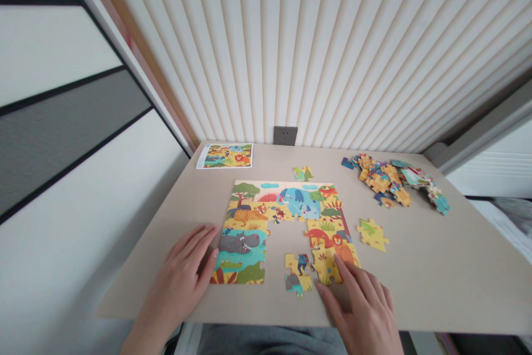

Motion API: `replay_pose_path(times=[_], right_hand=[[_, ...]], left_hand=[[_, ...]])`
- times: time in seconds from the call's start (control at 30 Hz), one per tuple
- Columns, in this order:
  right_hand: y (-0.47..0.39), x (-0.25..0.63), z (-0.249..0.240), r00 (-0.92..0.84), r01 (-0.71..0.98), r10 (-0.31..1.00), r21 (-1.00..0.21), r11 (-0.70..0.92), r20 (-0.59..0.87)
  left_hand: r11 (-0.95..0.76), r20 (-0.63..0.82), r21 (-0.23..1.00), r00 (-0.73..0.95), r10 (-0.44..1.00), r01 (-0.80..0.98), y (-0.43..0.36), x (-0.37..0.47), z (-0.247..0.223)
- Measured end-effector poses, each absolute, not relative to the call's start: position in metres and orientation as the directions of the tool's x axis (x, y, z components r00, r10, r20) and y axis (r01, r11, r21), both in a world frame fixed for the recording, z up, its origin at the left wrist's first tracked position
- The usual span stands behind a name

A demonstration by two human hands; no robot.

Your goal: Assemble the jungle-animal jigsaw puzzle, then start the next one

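Observation:
A partly joined jigsaw puzzle [245,214] of cartoon animals lies flat on the table, with a gap in its middle and lower part. My left hand [187,266] rests with outstretched fingers against the puzzle's left edge, beside the hippo. At the lower right, my right hand [361,299] has its index finger and thumb on a yellow puzzle piece [325,265], just below the lions. That piece touches or nearly touches the lion section; its exact fit cannot be made out. Left of it, loose in the gap, are puzzle pieces [298,273] showing blue legs and some water.
One yellow-green piece [372,234] lies right of the puzzle, another green-yellow piece [303,173] above it. A heap of pieces [380,178] sits at the back right. The reference picture card [226,156] is at the back left. Behind the table [174,200] stands a ribbed wall with a socket [285,135].

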State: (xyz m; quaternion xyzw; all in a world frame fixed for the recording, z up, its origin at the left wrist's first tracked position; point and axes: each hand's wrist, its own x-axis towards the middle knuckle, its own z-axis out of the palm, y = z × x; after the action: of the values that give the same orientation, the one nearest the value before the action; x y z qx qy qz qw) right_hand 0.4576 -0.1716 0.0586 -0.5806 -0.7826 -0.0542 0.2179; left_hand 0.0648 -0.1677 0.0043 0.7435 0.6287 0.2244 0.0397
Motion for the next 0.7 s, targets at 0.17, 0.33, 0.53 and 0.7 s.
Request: replay_pose_path(times=[0.17,0.33,0.53,0.7], right_hand=[[-0.173,0.463,0.054,-0.215,0.936,0.905,-0.188,0.298,0.366],[-0.174,0.468,0.047,-0.19,0.933,0.925,-0.234,0.275,0.329],[-0.176,0.468,0.046,-0.164,0.915,0.94,-0.31,0.258,0.301],[-0.178,0.471,0.049,-0.187,0.891,0.929,-0.342,0.297,0.32]], left_hand=[[-0.2,0.283,0.345,0.102,0.954,0.917,-0.168,0.065,0.005],[-0.195,0.28,0.338,0.099,0.955,0.921,-0.168,0.065,0.004],[-0.203,0.274,0.331,0.111,0.955,0.922,-0.169,0.065,0.006],[-0.217,0.302,0.315,0.119,0.946,0.924,-0.168,0.064,0.005]])
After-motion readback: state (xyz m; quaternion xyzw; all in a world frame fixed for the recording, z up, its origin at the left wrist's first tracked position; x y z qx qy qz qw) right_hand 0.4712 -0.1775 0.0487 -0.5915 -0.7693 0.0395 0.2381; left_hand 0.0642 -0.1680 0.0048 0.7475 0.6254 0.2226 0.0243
